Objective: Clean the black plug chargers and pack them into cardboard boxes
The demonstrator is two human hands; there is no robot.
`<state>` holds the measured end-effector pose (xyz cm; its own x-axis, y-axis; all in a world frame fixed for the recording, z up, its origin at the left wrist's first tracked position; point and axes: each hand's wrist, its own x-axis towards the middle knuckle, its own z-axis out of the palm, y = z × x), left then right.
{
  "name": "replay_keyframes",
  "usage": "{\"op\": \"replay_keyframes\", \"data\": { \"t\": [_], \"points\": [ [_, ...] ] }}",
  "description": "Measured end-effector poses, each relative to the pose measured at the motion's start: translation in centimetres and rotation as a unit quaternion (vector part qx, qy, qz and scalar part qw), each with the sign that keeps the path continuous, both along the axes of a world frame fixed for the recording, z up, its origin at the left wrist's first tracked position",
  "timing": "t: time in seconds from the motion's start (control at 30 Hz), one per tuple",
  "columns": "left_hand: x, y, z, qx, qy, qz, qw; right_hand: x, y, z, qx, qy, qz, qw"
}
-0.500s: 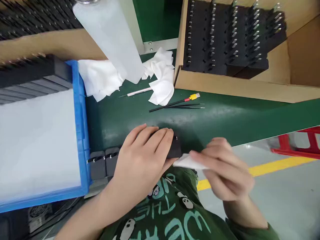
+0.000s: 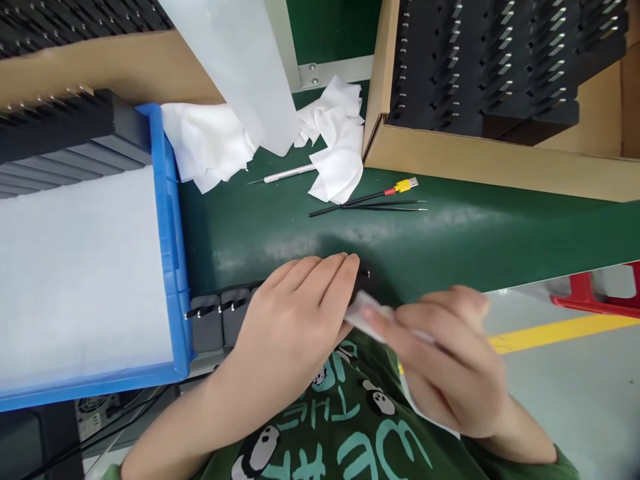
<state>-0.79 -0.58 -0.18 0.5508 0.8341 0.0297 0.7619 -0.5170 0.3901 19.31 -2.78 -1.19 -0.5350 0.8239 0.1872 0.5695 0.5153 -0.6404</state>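
1. a black block (image 2: 363,284) sits mostly hidden under the left hand (image 2: 300,310), near the edge of the green table (image 2: 260,233).
2. that hand's fingers wrap over and grasp it.
3. the blurred right hand (image 2: 450,360) pinches a white cloth (image 2: 369,316) beside it; whether they touch, i cannot tell.
4. dark grey blocks (image 2: 207,333) stand leftward, beside a blue tray (image 2: 173,267).
5. beyond lie tweezers (image 2: 385,209) and a yellow-plugged cable (image 2: 364,199).

Only readable stuff is teal lettering (image 2: 345,408) on the green shirt (image 2: 353,427), upside down from here: "THE" left of the rightmost panda print (image 2: 381,401), and what looks like "WE" just under that panda. Other letters are cut off or unclear.
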Motion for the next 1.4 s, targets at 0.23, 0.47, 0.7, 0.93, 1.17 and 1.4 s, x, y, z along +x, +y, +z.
{"op": "replay_keyframes", "data": {
  "t": [0.23, 0.47, 0.7, 0.93, 1.17, 1.4],
  "points": [
    [-0.3, -0.1, 0.0, -0.006, -0.009, 0.015, 1.000, 0.0, -0.4, -0.1, 0.004, -0.076, 0.039, 0.996],
    [-0.3, -0.2, -0.3, -0.003, -0.014, 0.010, 1.000, 0.8, 0.0, 0.5, -0.058, 0.042, -0.003, 0.997],
    [-0.4, -0.4, 0.1, 0.004, -0.018, 0.009, 1.000, -0.2, -1.2, -0.1, 0.002, -0.044, 0.023, 0.999],
    [-1.6, -1.0, 0.9, -0.016, 0.044, 0.020, 0.999, -0.1, -2.5, -0.2, 0.041, -0.058, -0.123, 0.990],
    [-1.7, -1.2, 0.2, -0.012, 0.019, 0.020, 1.000, -3.6, -3.9, 0.1, 0.006, -0.014, -0.036, 0.999],
    [-4.1, -2.8, 3.0, -0.006, 0.016, 0.099, 0.995, -0.3, -2.8, -0.5, 0.016, 0.062, -0.161, 0.985]
  ]
}}
